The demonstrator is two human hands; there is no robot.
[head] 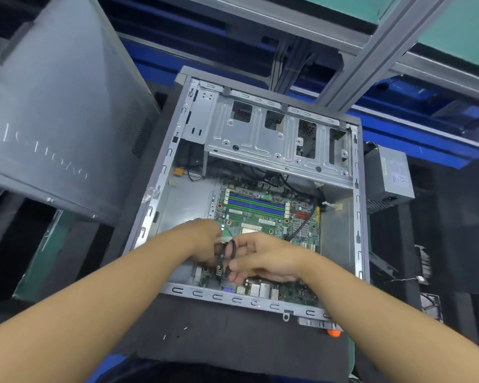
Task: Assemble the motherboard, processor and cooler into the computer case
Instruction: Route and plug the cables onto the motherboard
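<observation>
While the computer case (260, 189) is lying open on its side on a dark mat (233, 335) over the bench, the motherboard (266, 217) is sitting flat inside it on the case floor, its green board showing blue and green memory slots and a bare silver processor socket (250, 227) near the middle. Both hands are meeting over the near edge of the board: the left hand (205, 241) and the right hand (263, 258) are curling their fingers around a loop of black cable (231, 251), pinching it between them just above the board's small white connector. A second black cable (302, 225) is running across the right part of the board. To the left, the removed grey side panel (53, 120) is standing tilted, and pale lettering on it is showing upside down and blurred, so I cannot read it. To the right of the case, a grey power supply (389, 176) is carrying a white label with blue print, too small to read. Printing on the board itself is also unreadable. A few small screws (174, 333) are lying on the mat near the front.
</observation>
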